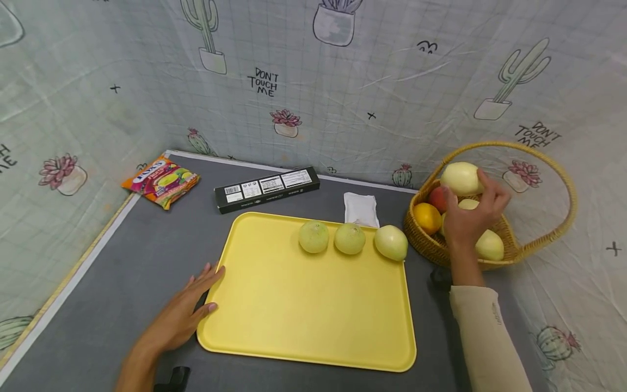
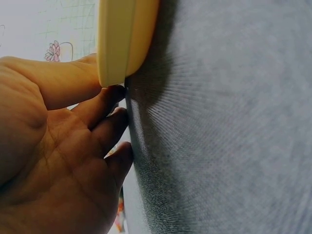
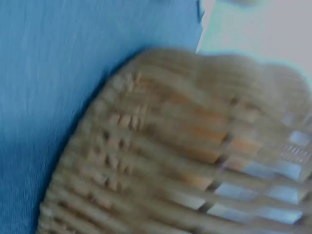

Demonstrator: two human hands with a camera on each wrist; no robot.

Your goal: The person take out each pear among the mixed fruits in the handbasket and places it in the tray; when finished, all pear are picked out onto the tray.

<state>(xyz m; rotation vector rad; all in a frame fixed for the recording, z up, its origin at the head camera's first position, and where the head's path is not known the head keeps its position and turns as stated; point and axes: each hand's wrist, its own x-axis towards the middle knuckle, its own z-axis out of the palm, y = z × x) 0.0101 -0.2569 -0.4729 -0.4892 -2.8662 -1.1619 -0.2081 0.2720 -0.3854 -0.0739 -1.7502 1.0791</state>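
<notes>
My right hand [image 1: 472,212] grips a smooth, pale yellow-green fruit [image 1: 460,178] at the top of a wicker basket [image 1: 426,247]. In the basket lie an orange fruit [image 1: 427,218], a red fruit [image 1: 437,199] and more pale fruit [image 1: 490,246]. Only the blurred basket wall [image 3: 161,161] shows in the right wrist view. My left hand [image 1: 183,310] touches the left rim of a yellow tray [image 1: 303,305], fingers fairly straight; the left wrist view shows the thumb against the tray edge [image 2: 114,44]. Along the tray's back edge sit two greenish round fruits [image 1: 313,237] and one smooth pale fruit [image 1: 391,243].
Behind the tray lie a black box [image 1: 266,189] and a small white packet [image 1: 361,209]. An orange candy bag [image 1: 161,181] is at the back left. The basket's tall handle [image 1: 563,185] arches to the right. Printed cloth surrounds the grey table [image 1: 98,305].
</notes>
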